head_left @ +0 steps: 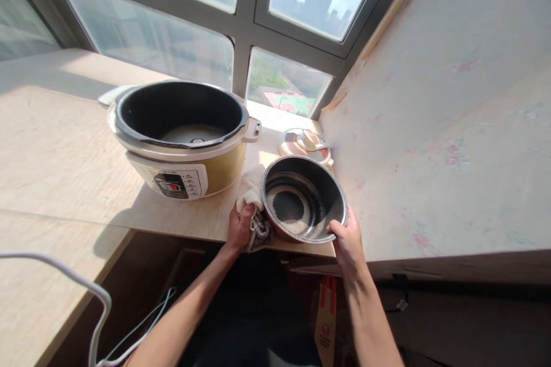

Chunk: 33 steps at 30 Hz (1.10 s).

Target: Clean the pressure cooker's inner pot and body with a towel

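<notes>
My right hand (346, 234) grips the near right rim of a dark inner pot (321, 195), thumb over the edge. The pot tilts toward me, and a pale ring marks its bottom. Bunched in my left hand (240, 226) is a whitish cloth (252, 186) with a darker patterned part, held against or close beside the pot's left side. To the left stands the electric pressure cooker (219, 175), lidless, with a white and yellow-green body and a control panel. Its dark inside is visible. Behind the inner pot lies a round lid (297, 143) with a handle.
The pale countertop (55, 155) runs along the window (241, 28). A floral-papered wall (439, 126) slopes along the right. A white cable (73, 278) hangs at the lower left. Below the counter edge is a paper bag (326, 321) with red handles.
</notes>
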{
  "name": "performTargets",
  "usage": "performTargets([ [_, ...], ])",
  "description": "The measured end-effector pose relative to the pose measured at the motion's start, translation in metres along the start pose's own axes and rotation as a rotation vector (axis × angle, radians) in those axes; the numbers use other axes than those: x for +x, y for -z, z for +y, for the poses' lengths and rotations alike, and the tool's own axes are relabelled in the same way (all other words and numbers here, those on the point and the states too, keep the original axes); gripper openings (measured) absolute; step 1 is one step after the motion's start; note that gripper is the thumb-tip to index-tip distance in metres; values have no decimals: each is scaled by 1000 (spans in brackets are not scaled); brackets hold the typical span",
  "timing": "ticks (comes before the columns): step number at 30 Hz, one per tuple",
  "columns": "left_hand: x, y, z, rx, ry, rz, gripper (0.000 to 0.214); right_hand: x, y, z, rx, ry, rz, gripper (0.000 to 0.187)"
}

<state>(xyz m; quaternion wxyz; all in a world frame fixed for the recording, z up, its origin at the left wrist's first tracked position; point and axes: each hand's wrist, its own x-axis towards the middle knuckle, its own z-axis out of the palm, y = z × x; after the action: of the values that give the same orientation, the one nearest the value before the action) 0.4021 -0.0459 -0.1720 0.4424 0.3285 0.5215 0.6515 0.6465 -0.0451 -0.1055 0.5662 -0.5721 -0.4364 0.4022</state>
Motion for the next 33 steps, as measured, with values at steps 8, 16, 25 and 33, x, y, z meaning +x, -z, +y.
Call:
performTargets([
  [8, -2, 1, 2, -6, 14, 4, 50, 46, 20, -19, 28, -189, -260, 68],
  [16, -1, -1, 4, -5, 27, 33, 54, 95, 16, -23, 35, -206, -438, 62],
  [25, -1, 3, 3, 1, 29, 27, 49, 120, -2, -20, 130, -305, -524, 49],
  [33, 0, 4, 0, -4, 25, 34, 50, 39, 16, -8, 238, -66, 9, 39],
])
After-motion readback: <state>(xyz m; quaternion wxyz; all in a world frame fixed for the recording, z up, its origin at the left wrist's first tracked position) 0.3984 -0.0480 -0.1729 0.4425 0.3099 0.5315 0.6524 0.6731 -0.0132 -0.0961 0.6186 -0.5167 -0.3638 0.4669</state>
